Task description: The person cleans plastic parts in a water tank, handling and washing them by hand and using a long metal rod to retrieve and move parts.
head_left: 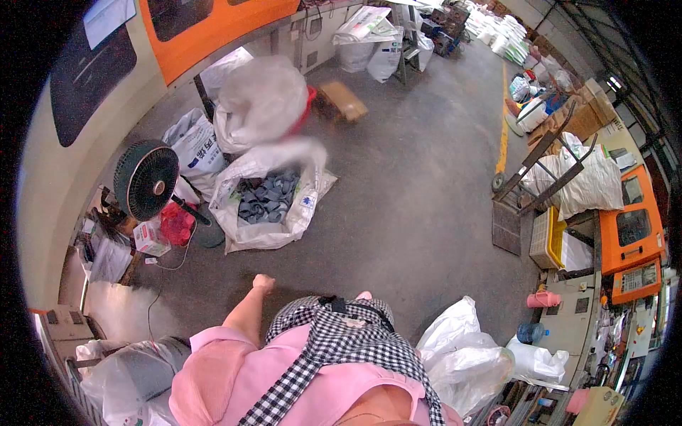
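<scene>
My left hand point(263, 283) hangs ahead of my body over the grey floor, its fingers curled closed, with no object showing in it. Nearest to it stands an open white woven sack point(226, 206), its rim rolled back. Inside lie many dark grey moulded pieces point(266, 199). My right hand cannot be made out; only a small pinkish shape point(364, 295), too little to name, shows past the checked apron point(348, 341).
A black fan point(147, 179) stands left of the sack, beside a red plastic bag point(177, 223) and a cord. Full white sacks point(259, 99) and a cardboard box point(342, 101) lie beyond. At right are a hand truck point(508, 227), a yellow crate point(543, 238) and plastic bags point(462, 355).
</scene>
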`<state>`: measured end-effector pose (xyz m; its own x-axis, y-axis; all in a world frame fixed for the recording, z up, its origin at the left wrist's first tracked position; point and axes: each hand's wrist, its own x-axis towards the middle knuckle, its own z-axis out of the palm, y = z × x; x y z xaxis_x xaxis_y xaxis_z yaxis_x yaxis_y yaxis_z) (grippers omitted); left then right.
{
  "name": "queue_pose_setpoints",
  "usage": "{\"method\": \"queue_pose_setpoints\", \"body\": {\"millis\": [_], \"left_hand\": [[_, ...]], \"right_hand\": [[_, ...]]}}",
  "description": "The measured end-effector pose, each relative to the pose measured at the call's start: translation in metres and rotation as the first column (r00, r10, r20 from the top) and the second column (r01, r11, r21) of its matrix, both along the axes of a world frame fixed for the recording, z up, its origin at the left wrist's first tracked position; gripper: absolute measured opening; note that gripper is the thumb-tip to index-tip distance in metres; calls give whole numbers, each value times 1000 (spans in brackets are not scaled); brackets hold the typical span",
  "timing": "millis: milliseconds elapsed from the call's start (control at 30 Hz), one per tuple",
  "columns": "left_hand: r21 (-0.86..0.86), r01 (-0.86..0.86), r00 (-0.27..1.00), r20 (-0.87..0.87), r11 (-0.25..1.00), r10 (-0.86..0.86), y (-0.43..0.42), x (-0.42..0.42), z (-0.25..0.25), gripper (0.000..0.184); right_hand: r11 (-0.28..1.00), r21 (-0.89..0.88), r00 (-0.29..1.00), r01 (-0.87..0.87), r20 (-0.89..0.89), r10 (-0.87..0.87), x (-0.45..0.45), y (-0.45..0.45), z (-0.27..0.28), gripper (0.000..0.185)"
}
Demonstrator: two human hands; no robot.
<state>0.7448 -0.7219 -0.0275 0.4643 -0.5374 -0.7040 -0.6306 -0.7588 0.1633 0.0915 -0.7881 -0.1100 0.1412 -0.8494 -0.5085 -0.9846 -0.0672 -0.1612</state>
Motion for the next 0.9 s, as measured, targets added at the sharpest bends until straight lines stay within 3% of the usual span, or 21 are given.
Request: {"method": "queue_pose_setpoints", "body": {"millis": [33, 100, 233, 267, 333, 367, 400, 467, 533, 567, 600, 667, 700, 733, 767, 800, 833, 867, 900], "left_hand": [[-1, 2, 1000, 0, 1000, -2, -1, -1, 11, 39], [85, -216, 959, -171, 973, 228, -7, -5, 50, 34], [-41, -104, 993, -61, 994, 101, 4, 5, -3, 29], [-1, -86, 996, -34, 996, 85, 3, 10, -16, 28], [35, -62, 998, -7, 997, 62, -1, 11, -16, 28], [-15, -187, 982, 1, 982, 187, 1, 8, -6, 30], [-66, -309, 951, 3, 949, 309, 1, 6, -1, 32], [1, -294, 956, -26, 956, 294, -2, 12, -4, 33], [63, -269, 961, -54, 961, 273, -3, 17, -12, 34], [38, -197, 980, 8, 980, 197, -2, 17, -15, 33], [13, -115, 991, 72, 993, 113, -1, 17, -24, 32], [-110, -44, 993, 103, 993, 56, 13, 23, -90, 28], [131, 503, 845, 134, 854, -518, 11, 26, -90, 24], [39, 475, 874, 100, 879, -476, 0, 19, -26, 22], [-312, 426, 897, 270, 849, -351, 19, 33, -118, 22], [-59, 278, 960, 31, 959, -277, 9, 41, -116, 24], [92, 677, 724, 99, 731, -683, 10, 47, -105, 29], [-111, 603, 798, 76, 790, -598, 0, 44, -88, 30], [-308, 512, 847, 24, 802, -532, -11, 41, -74, 32]], "right_hand": [[990, 38, 990, 138, 3, -139, 9, -4, 17, 26], [931, 90, 934, 354, 11, -357, 24, -8, 38, 26], [792, 132, 796, 596, 28, -604, 40, -8, 55, 26], [754, 135, 759, 643, 26, -651, 47, -10, 61, 26], [898, 98, 903, 429, -35, -428, 53, -13, 75, 26], [947, 85, 950, 310, -70, -304, 58, -16, 87, 27], [946, 82, 948, 315, -68, -310, 67, -17, 109, 27], [829, 183, 825, 529, 117, -552, 99, -16, 161, 28], [861, 78, 859, 502, 73, -507, 69, -13, 88, 30], [874, 26, 872, 486, 47, -487, 52, -11, 50, 30], [883, 36, 883, 468, 29, -469, 56, -11, 64, 31], [912, 77, 915, 402, -26, -402, 70, -12, 106, 33], [989, 99, 951, -106, -281, 130, 89, -16, 146, 35], [988, 65, 972, 140, -199, -125, 84, -15, 129, 29], [922, 48, 920, 384, -106, -377, 77, -11, 111, 26], [910, 31, 909, 414, -56, -412, 79, -4, 117, 26], [894, 9, 894, 449, -4, -449, 82, -1, 121, 26], [751, -11, 747, 660, 118, -654, 83, 4, 108, 28], [846, 40, 847, 532, -19, -532, 90, 5, 129, 30]]}}
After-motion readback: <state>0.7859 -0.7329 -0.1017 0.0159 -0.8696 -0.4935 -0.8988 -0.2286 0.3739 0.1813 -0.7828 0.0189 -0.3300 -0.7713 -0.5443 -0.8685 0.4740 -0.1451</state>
